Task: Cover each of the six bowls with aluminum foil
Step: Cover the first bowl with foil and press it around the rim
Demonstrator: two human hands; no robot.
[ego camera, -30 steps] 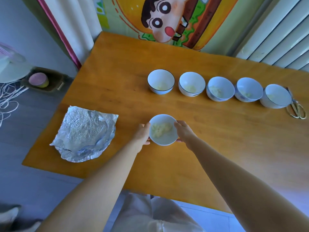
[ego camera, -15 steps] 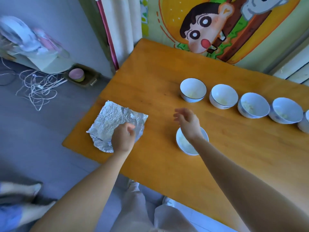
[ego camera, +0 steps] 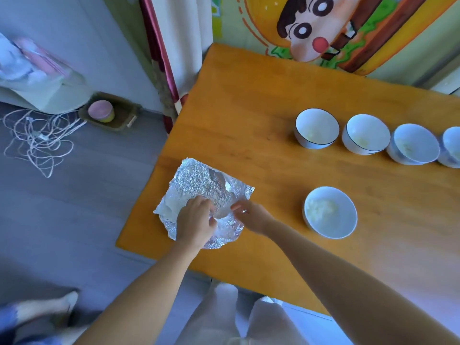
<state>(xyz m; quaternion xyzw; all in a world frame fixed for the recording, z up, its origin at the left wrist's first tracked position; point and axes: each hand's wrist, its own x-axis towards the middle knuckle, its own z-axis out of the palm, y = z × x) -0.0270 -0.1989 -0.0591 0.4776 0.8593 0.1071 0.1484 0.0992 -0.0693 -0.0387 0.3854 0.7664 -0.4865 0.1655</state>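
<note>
Left grip (ego camera: 196, 222) and right grip (ego camera: 251, 216) are pinching foil (ego camera: 199, 180) on the orange desk (ego camera: 249, 95); cord (ego camera: 37, 140) is lying beside the desk.

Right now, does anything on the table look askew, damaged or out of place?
Only the foil near the left edge of the table: it is crumpled and dished rather than flat. One bowl stands apart from the row, nearer the person. Nothing looks spilled.
</note>
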